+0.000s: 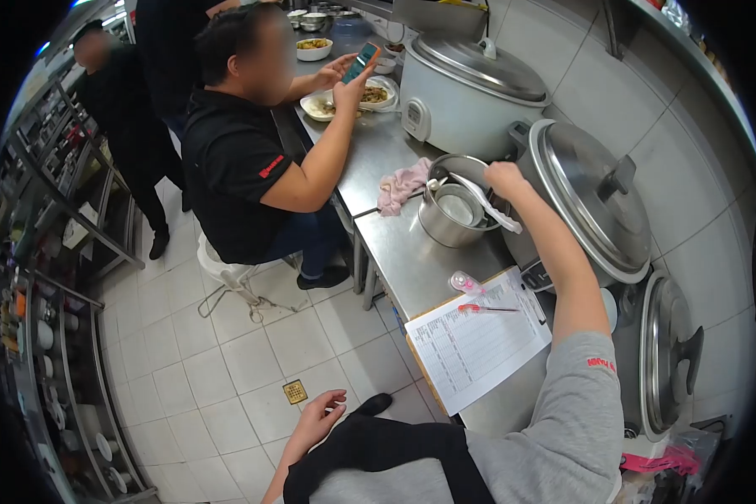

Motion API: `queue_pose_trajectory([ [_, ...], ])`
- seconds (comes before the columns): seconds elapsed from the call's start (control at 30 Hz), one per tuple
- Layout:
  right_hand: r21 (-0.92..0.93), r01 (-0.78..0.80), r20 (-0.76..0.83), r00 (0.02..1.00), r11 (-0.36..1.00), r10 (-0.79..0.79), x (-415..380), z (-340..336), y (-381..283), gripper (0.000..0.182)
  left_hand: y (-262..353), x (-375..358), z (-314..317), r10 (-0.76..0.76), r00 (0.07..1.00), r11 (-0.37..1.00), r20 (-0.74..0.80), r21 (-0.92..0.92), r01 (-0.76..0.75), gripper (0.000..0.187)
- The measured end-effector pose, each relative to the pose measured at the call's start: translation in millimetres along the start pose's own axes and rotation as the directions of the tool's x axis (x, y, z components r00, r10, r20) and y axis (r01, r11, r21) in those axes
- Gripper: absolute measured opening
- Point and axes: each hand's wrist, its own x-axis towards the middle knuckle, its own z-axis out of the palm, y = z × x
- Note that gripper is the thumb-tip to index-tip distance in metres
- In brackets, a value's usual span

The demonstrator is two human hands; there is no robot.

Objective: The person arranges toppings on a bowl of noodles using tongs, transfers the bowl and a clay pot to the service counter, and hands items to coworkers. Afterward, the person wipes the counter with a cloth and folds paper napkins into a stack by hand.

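My right hand [506, 180] is closed at the right rim of a steel pot [452, 225] on the metal counter; what its fingers grip is too small to make out. Inside the pot are a smaller round metal container [459, 204] and white-handled utensils [479, 195]. A pink cloth [401, 186] lies just left of the pot. Low in the view, my left hand [317, 417] hangs over the floor, fingers slightly curled and apart, holding nothing. A clipboard with a printed sheet [470, 353] lies nearer me, with a red pen [487, 309] and a pink-and-clear item [466, 283] on it.
Large lidded cookers [470, 109] line the wall, with two more [592, 197] [664, 353] nearer me. A seated person [235, 176] holds a phone [361, 63] beside bowls of food [314, 50]. Others stand behind. Shelves [50, 353] line the left side; a white stool [227, 267] stands on the floor.
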Motion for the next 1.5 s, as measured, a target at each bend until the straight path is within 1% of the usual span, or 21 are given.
queue_pose_trajectory([
  [0.07, 0.034, -0.034, -0.073, 0.997, 0.999, 0.037, 2, -20, 19, 0.012, 4, 4, 2, -0.030, 0.999, 0.999, 0.016, -0.012, 0.030, 0.030],
  [0.1, 0.108, -0.088, -0.220, 0.969, 0.990, 0.111, 4, -22, 30, 0.009, 0, 9, 3, 0.007, 1.000, 1.000, 0.014, -0.008, -0.007, 0.030],
  [0.2, 0.143, -0.125, -0.237, 0.959, 0.982, 0.156, 0, -61, 55, 0.013, 8, 18, 0, 0.050, 0.998, 0.999, 0.040, 0.020, -0.050, 0.030],
  [0.27, 0.125, -0.147, -0.357, 0.916, 0.981, 0.182, 3, -68, 62, 0.013, 15, 25, 3, 0.056, 0.996, 0.998, 0.069, 0.029, -0.058, 0.031],
  [0.33, 0.122, -0.190, -0.354, 0.909, 0.974, 0.222, 10, -62, 53, 0.014, 18, 30, 4, 0.080, 0.993, 0.996, 0.086, 0.030, -0.083, 0.031],
  [0.5, 0.046, -0.238, -0.096, 0.966, 0.970, 0.241, 16, -34, 20, 0.017, 26, 40, 10, 0.073, 0.989, 0.995, 0.127, 0.059, -0.081, 0.031],
  [0.6, 0.191, -0.134, -0.297, 0.936, 0.972, 0.187, -3, -40, 20, 0.017, 36, 50, 22, 0.103, 0.967, 0.991, 0.232, 0.055, -0.119, 0.031],
  [0.63, 0.256, -0.104, -0.283, 0.943, 0.961, 0.178, -29, -64, 18, 0.035, 43, 53, 30, 0.127, 0.952, 0.990, 0.280, 0.022, -0.138, 0.031],
  [0.77, 0.253, 0.079, -0.478, 0.877, 0.964, 0.053, -182, -112, 0, 0.028, 81, 68, 73, 0.054, 0.791, 0.995, 0.609, 0.032, -0.092, 0.029],
  [0.8, 0.236, 0.123, -0.492, 0.870, 0.964, 0.010, -235, -114, -8, 0.024, 87, 73, 89, 0.047, 0.709, 0.999, 0.704, -0.014, -0.053, 0.029],
  [0.87, 0.332, 0.045, -0.317, 0.946, 0.942, 0.066, -339, -114, -23, 0.021, 96, 74, 121, 0.020, 0.538, 1.000, 0.843, -0.016, -0.012, 0.029],
  [0.93, 0.400, -0.218, -0.110, 0.953, 0.890, 0.283, -437, -114, -37, 0.021, 105, 73, 158, -0.017, 0.360, 1.000, 0.933, 0.025, -0.017, 0.030],
  [0.97, 0.420, -0.344, -0.039, 0.918, 0.840, 0.395, -485, -115, -45, 0.023, 105, 74, 177, -0.064, 0.240, 0.995, 0.969, 0.081, -0.062, 0.035],
  [1.03, 0.339, -0.544, -0.120, 0.784, 0.768, 0.609, -578, -122, -63, 0.018, 103, 70, 215, -0.094, 0.100, 0.993, 0.990, 0.101, -0.067, 0.038],
  [1.13, 0.414, -0.835, 0.026, 0.408, 0.362, 0.913, -701, -146, -108, 0.023, 94, 62, 271, -0.095, -0.034, 0.990, 0.995, 0.091, -0.110, 0.054],
  [1.2, 0.419, -0.906, 0.073, 0.103, 0.063, 0.992, -771, -163, -154, 0.023, 93, 53, 303, -0.126, 0.189, 0.992, 0.974, 0.125, 0.014, 0.065],
  [1.23, 0.429, -0.896, 0.132, -0.064, -0.115, 0.989, -801, -171, -179, 0.024, 92, 52, 314, -0.134, 0.193, 0.990, 0.972, 0.121, 0.077, 0.067],
  [1.27, 0.413, -0.897, 0.099, -0.129, -0.159, 0.987, -831, -174, -206, 0.021, 91, 49, 324, -0.142, 0.202, 0.983, 0.969, 0.114, 0.144, 0.070],
  [1.33, 0.435, -0.802, 0.146, -0.386, -0.410, 0.911, -888, -170, -259, 0.021, 87, 44, 336, -0.153, 0.258, 0.981, 0.954, 0.115, 0.157, 0.067],
  [1.43, 0.345, -0.759, 0.133, -0.542, -0.552, 0.829, -963, -152, -318, 0.018, 76, 27, 338, -0.143, 0.365, 0.979, 0.920, 0.078, 0.187, 0.054],
  [1.5, 0.303, -0.760, 0.132, -0.564, -0.575, 0.815, -1021, -116, -349, 0.017, 65, 12, 331, -0.144, 0.419, 0.971, 0.897, 0.045, 0.235, 0.044],
])
